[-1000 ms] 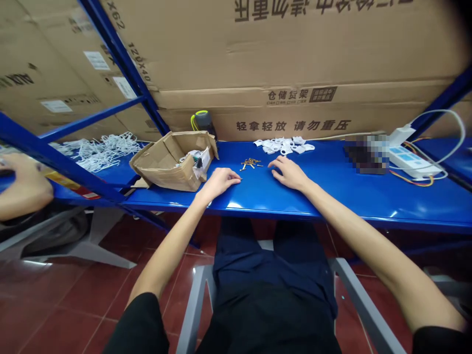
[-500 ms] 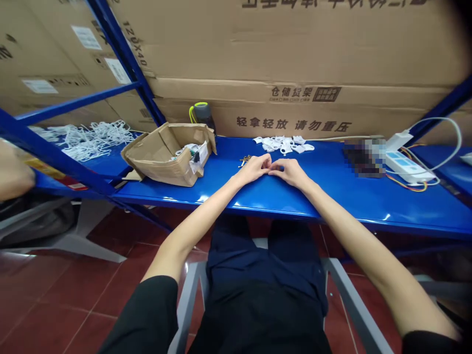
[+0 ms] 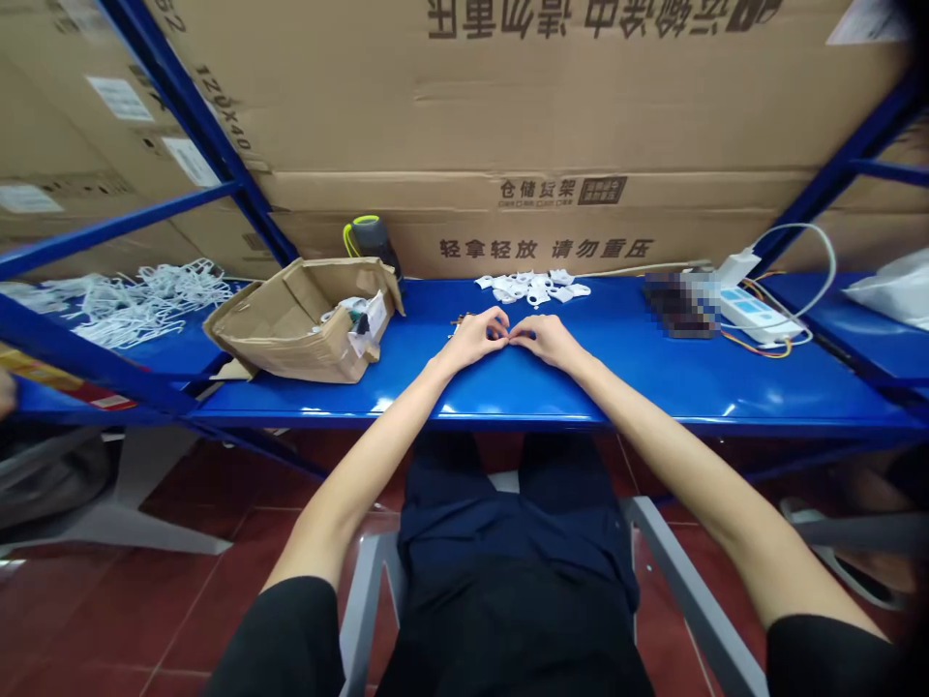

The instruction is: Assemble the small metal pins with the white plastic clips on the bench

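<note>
Over the blue shelf top (image 3: 523,387), my left hand (image 3: 475,339) and my right hand (image 3: 546,339) meet fingertip to fingertip. Both are closed in a pinch. Whatever sits between the fingertips is too small to make out. Just behind my left hand lies a little group of brownish metal-looking pieces (image 3: 459,322), partly covered by that hand. Farther back, a loose pile of small white plastic parts (image 3: 533,287) rests near the cardboard.
An open cardboard box (image 3: 290,339) with odds and ends stands left, a dark bottle (image 3: 374,242) behind it. White cords (image 3: 156,300) lie farther left. Right are a blurred dark item (image 3: 678,305) and a power strip (image 3: 759,315). Blue posts (image 3: 203,126) frame the shelf.
The view has shifted, so the shelf's contents appear farther left. My hands stay together at the fingertips, the left fingers now slightly more arched. A neighbour's arm at far left has mostly left view.
</note>
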{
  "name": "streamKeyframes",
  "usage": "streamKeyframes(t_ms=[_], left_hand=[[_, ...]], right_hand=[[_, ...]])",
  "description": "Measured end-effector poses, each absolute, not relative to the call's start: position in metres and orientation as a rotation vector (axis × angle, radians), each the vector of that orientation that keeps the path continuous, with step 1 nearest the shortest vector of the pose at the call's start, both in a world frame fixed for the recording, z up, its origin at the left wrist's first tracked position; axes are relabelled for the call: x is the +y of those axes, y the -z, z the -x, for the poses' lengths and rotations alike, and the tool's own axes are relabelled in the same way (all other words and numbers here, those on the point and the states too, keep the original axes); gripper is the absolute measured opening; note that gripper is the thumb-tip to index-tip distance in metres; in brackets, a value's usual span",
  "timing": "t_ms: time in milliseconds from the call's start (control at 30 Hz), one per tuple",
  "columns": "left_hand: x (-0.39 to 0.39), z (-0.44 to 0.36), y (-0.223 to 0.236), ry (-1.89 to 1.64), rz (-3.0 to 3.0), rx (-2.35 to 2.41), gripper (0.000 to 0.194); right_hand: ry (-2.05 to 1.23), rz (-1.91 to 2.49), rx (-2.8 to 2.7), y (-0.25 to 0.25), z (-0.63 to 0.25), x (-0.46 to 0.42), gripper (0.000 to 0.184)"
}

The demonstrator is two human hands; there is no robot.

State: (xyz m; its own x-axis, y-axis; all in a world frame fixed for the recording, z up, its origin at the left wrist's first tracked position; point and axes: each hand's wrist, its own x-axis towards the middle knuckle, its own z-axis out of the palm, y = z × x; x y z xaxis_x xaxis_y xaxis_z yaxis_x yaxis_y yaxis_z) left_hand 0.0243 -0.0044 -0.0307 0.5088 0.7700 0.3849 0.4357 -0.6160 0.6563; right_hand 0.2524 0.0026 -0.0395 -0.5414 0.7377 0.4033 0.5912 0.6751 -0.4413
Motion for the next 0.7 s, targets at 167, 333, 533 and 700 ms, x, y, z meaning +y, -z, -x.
streamKeyframes(t_ms=[167, 333, 533, 700], left_hand=[[-0.001, -0.025, 0.033, -0.9, -2.271, 1.004, 0.023], [0.001, -0.026, 0.034, -0.935, -2.262, 0.982, 0.032], [-0.002, -0.03, 0.03, -0.915, -2.238, 1.1, 0.043], [-0.003, -0.019, 0.026, -0.909, -2.309, 1.145, 0.043]], right_hand=[[-0.388, 0.986, -2.296, 0.037, -0.25, -0.003, 0.017], [-0.34, 1.021, -2.302, 0.037, -0.248, -0.002, 0.018], [-0.247, 1.029, -2.334, 0.037, -0.245, -0.003, 0.012], [-0.032, 1.119, -2.396, 0.035, -0.247, -0.006, 0.011]])
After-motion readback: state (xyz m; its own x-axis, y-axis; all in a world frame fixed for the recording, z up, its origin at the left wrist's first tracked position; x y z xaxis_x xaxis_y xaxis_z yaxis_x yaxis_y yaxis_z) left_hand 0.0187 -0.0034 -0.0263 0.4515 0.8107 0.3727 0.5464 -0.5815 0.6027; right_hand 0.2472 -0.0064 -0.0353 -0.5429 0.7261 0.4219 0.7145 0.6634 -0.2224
